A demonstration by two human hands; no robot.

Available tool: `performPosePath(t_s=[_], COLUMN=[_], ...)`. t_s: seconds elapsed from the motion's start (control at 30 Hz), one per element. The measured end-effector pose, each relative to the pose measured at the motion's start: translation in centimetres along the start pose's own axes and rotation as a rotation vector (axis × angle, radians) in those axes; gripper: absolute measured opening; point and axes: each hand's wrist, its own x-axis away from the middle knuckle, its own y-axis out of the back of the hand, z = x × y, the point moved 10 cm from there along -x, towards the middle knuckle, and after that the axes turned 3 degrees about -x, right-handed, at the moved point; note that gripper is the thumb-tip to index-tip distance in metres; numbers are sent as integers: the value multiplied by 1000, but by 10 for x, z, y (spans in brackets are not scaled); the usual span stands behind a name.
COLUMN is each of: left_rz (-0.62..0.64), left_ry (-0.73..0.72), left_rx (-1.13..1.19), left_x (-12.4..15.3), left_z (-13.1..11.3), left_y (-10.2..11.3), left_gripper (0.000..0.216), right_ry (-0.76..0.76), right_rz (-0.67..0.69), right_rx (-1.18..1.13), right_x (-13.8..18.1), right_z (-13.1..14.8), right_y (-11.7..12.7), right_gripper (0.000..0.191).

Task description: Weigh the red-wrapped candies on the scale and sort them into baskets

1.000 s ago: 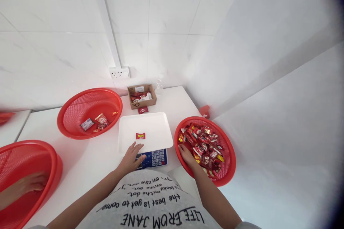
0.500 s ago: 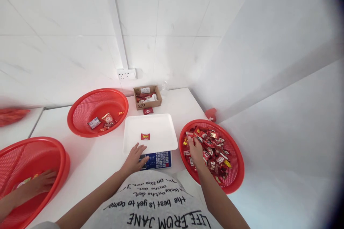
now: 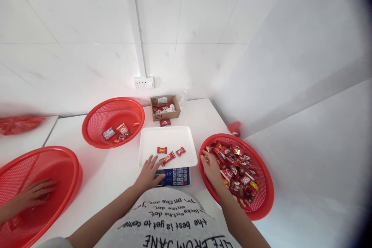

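My left hand (image 3: 148, 172) rests at the near left corner of a white tray (image 3: 162, 135), fingers spread and thumb over the blue scale keypad (image 3: 177, 176) below it. Three wrapped candies lie on the tray: a small red and yellow one (image 3: 162, 150), a longer red one (image 3: 168, 158) by my left fingertips, and a small red one (image 3: 180, 151). My right hand (image 3: 212, 168) reaches into the right red basket (image 3: 264, 162), fingers bent at the left side of its pile of candies (image 3: 236, 174). What those fingers hold, if anything, is hidden.
A second red basket (image 3: 95, 114) with a few packets stands at the back left. Another person's hand (image 3: 39, 193) is inside a third red basket (image 3: 68, 155). A cardboard box (image 3: 165, 115) with red packets stands behind the tray, a red packet (image 3: 165, 122) before it.
Two more candies, one longer and one small, now lie on the tray. My right hand is lower at the left of the candy pile. The view has shifted slightly.
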Motion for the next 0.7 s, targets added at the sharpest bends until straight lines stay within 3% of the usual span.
performPosePath(t_s=[0.07,0.17,0.27,0.37,0.47,0.7], left_rz=[27,67,122,181,203,65], left_ry=[-28,-97,-119,-93,-71,-71], left_rx=[-48,-95,-105,-101,-91,-12], left_x=[-1,-8,-18,-26,-27,-9], left_z=[-7,-23,-33,-33,-31,-18], left_y=[2,7,10,9,8,10], left_gripper=[47,40,42,42,44,39], right_ry=[-68,-194,-252,-278,-315,-307], right_rz=[21,204,372,457,454,354], right_rx=[122,204,184,163,131,1], right_x=[5,19,32,35,36,43], right_z=[-33,-77,-95,-94,-85,-55], right_y=[6,-3,-15,-21,-20,-8], right_gripper=[49,46,43,42,44,57])
